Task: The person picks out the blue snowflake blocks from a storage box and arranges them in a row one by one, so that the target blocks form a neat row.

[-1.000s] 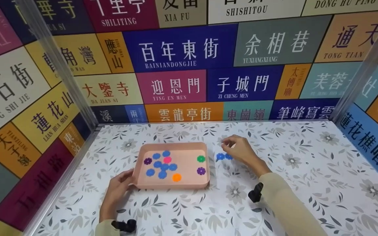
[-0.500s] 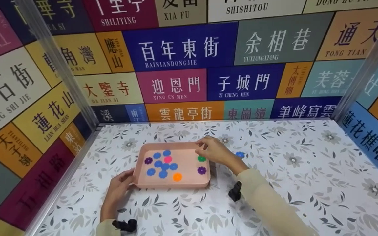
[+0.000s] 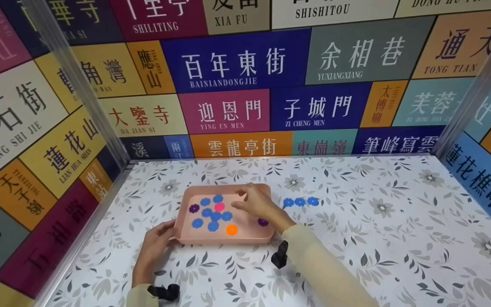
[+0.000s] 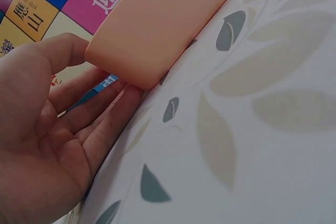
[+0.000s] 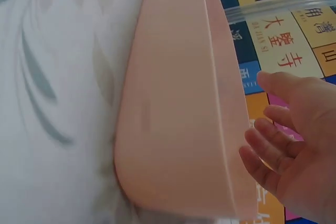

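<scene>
My left hand (image 3: 155, 241) holds the left end of a shallow pink tray (image 3: 224, 241). In the left wrist view the thumb lies at the rim of the tray (image 4: 152, 24) and the other fingers reach under its corner. Over the tray's right half hovers my right hand (image 3: 256, 204). Its fingers are loosely bent and apart in the right wrist view, with nothing between them. Several blue flower-shaped discs (image 3: 213, 226) lie in the tray, along with a pink disc (image 3: 219, 207), an orange disc (image 3: 232, 230) and purple discs (image 3: 194, 208).
Three blue flower-shaped discs (image 3: 300, 201) form a row on the leaf-patterned tabletop (image 3: 377, 247), right of the tray. Walls of coloured panels with writing (image 3: 232, 59) enclose the table at the back and both sides.
My right hand has moved left from above the blue discs on the table to over the tray, where it covers the green disc. The row of three is now uncovered. My left hand stays put.
</scene>
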`<state>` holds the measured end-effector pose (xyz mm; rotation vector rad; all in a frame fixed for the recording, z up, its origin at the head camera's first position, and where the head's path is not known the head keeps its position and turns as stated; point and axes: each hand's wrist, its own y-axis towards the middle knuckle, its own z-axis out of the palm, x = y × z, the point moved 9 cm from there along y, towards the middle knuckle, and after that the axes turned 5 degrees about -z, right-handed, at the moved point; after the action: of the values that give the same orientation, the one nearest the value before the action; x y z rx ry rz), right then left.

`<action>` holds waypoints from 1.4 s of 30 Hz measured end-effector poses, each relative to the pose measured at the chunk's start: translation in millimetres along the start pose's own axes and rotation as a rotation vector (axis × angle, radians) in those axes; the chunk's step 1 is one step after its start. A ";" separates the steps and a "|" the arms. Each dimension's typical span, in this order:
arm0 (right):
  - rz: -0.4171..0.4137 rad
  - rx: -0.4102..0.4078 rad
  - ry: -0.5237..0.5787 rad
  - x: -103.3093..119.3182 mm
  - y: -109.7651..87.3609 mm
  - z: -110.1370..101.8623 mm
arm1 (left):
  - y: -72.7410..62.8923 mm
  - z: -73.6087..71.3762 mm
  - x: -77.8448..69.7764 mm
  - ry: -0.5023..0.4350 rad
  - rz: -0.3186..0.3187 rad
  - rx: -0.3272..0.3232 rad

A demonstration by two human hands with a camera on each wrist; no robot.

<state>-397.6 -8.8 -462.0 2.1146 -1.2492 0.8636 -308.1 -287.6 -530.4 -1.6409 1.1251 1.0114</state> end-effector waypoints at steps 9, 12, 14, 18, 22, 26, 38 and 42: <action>0.034 0.039 0.043 -0.5 0.3 27.9 | 0.0 0.8 -3.2 0.024 0.000 0.004; 0.025 0.048 0.021 -1.9 0.9 34.9 | 1.0 1.0 -3.4 0.029 0.003 0.000; 0.021 0.054 -0.003 -2.7 1.2 38.8 | 1.3 0.8 -3.0 0.027 0.002 -0.001; 0.035 0.062 -0.024 -4.9 1.3 44.3 | 1.7 0.8 -0.8 0.046 -0.014 0.005; 0.037 0.055 -0.024 -6.3 1.2 45.3 | 0.9 0.4 0.5 0.054 -0.022 0.006; 0.004 0.044 -0.045 -4.7 1.0 44.9 | -0.6 -0.6 -1.2 0.033 0.003 -0.004; 0.056 0.077 -0.021 -8.5 0.8 49.7 | -0.1 -1.7 -0.3 0.036 0.008 -0.009; 0.093 0.086 -0.017 -10.0 0.8 51.6 | 0.2 -2.0 0.5 0.032 -0.007 -0.005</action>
<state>-388.7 -40.3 -503.1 2.1491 -1.3501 0.9573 -307.9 -289.7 -530.3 -1.6687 1.1382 0.9875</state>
